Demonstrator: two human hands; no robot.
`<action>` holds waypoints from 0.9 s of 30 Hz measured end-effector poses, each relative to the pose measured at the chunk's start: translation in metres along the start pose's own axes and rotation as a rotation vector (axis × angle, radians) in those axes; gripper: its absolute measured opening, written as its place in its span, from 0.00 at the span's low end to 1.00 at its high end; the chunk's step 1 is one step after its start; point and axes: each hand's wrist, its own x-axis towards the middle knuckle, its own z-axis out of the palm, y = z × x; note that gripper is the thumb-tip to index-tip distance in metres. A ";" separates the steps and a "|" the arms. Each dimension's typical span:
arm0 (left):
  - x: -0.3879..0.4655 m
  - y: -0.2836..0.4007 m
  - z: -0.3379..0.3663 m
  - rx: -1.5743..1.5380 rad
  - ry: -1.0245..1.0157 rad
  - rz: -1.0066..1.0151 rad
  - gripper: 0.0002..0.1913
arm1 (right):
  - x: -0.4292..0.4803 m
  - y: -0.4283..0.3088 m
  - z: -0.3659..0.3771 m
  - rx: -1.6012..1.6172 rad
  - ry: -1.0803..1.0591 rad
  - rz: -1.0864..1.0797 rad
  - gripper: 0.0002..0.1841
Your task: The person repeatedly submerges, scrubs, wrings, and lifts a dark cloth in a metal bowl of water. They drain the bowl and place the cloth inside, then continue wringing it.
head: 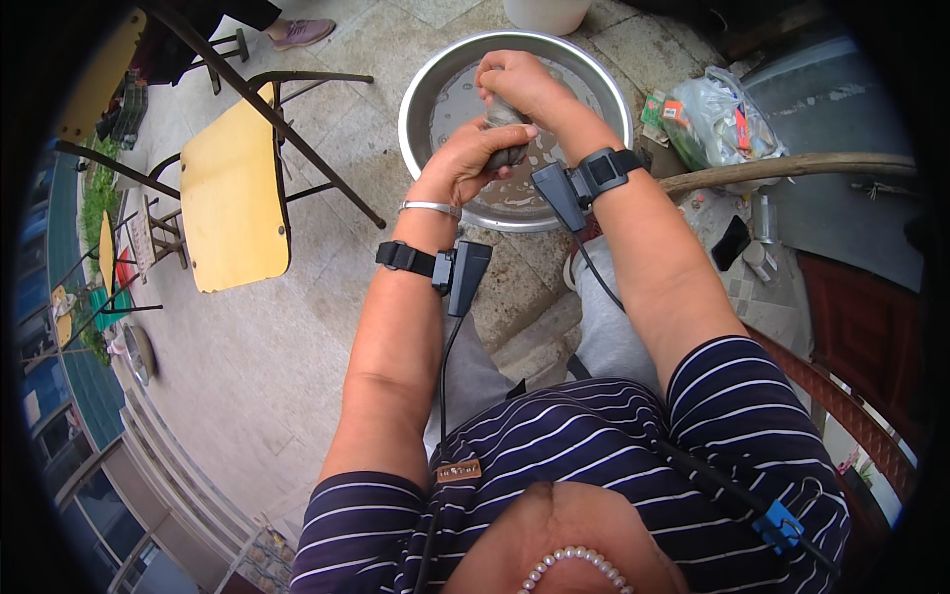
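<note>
A wide metal basin [412, 160] with a bright rim stands on the paved floor in front of me, holding shallow water with suds. Over it, my left hand [475, 152] is closed round a bunched grey cloth [507, 117], thumb across the top. My right hand [519, 83] is at the far end of the same cloth, its fingers curled in; some of its fingertips are hidden. The cloth looks wet and squeezed together above the water.
A folding chair with a yellow seat [234, 200] stands at the left. Behind the basin is a white bucket [548, 13]. At the right lie a filled plastic bag [720, 122], a wooden stick [801, 165] and a black phone-like object [731, 243]. Another person's shoe [304, 33] shows upper left.
</note>
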 end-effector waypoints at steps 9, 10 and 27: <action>0.013 -0.018 0.006 0.538 0.235 0.078 0.14 | 0.005 0.022 0.024 -0.526 0.192 -0.070 0.10; 0.015 -0.019 0.006 0.567 0.253 0.083 0.15 | 0.006 0.024 0.025 -0.539 0.191 -0.064 0.11; -0.008 0.009 0.001 -0.474 -0.238 0.052 0.13 | -0.016 -0.020 -0.022 0.745 -0.160 0.027 0.28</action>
